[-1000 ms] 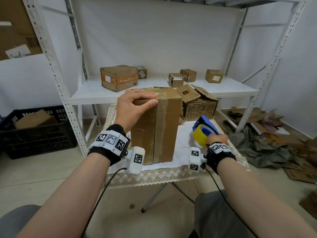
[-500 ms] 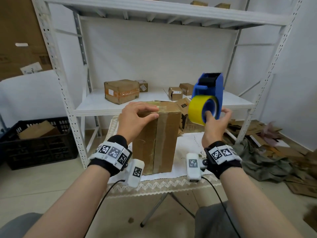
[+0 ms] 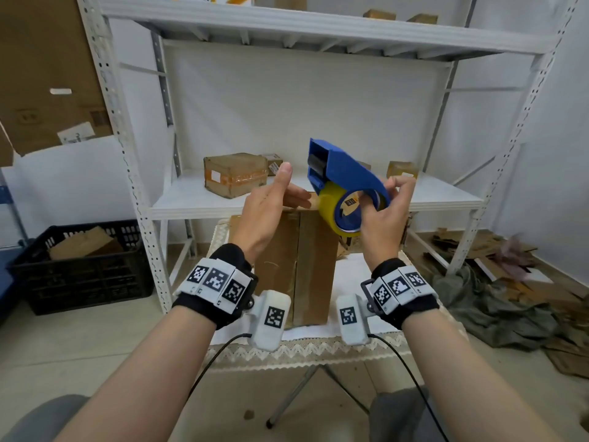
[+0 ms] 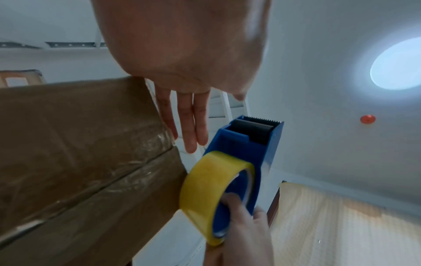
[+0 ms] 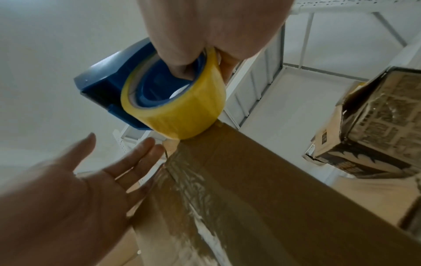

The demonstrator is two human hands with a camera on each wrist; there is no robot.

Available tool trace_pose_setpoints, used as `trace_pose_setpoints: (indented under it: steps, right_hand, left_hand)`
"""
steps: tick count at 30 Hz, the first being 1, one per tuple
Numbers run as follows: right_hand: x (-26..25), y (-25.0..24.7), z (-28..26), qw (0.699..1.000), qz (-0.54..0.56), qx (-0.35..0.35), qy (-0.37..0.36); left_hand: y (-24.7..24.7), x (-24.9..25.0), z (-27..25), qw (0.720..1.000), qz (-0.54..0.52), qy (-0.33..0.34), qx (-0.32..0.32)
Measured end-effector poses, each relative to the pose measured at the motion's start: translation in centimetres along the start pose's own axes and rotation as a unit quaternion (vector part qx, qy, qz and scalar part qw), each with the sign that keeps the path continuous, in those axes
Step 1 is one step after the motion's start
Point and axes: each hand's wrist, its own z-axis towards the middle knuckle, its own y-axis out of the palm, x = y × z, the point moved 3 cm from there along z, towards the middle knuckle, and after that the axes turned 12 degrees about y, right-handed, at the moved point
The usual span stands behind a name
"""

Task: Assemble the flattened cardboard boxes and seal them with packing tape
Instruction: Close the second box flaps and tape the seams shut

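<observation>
Cardboard box (image 3: 296, 266) upright on white-clothed table (image 3: 350, 275), left grip (image 3: 267, 208) released, right (image 3: 382, 218) grasping tape dispenser (image 3: 344, 177)

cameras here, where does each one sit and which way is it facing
Head: on the head, facing forward and down at the tall brown cardboard box; both forearms show.
Left wrist: looks along the open left hand towards the blue dispenser with yellow tape roll.
Right wrist: looks along the right hand gripping that dispenser.
All three share box and dispenser.
</observation>
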Motion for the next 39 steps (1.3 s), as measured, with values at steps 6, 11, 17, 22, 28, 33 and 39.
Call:
trace_pose_setpoints:
  steps: [6,11,17,22,28,33,39]
  right_hand:
    - [0.7,0.4,-0.3,1.0,-0.002,-0.025,-0.01]
    - [1.0,0.5,-0.7,1.0,0.012,-0.027,-0.009]
    - [1.3,0.7,-1.3,0.999,0.003,-0.037,-0.009]
    - [1.3,0.7,-1.6,0.999,-0.001,-0.041,-0.004]
    - [1.4,0.9,-1.7,0.999,-0.001,-0.045,-0.004]
    - [1.8,1.1,-1.9,0.999,0.0,-0.039,-0.007]
    - [1.9,1.1,-1.9,0.999,-0.003,-0.042,0.001]
  left_hand:
    - [-0.2,0.3,0.2,0.999,-0.042,-0.006,0.029]
    - [-0.4,0.8,0.2,0.999,-0.046,0.006,0.019]
    - [-0.6,1.6,0.5,0.999,-0.043,-0.023,0.023]
    - [-1.0,1.3,0.1,0.998,-0.057,0.005,-0.002]
    - [-1.9,1.0,-0.1,0.997,-0.013,0.065,-0.046]
    - [-2.0,1.1,-0.3,0.997,-0.006,0.071,-0.016]
    - [-2.5,0.9,-0.3,0.997,-0.013,0.078,-0.016]
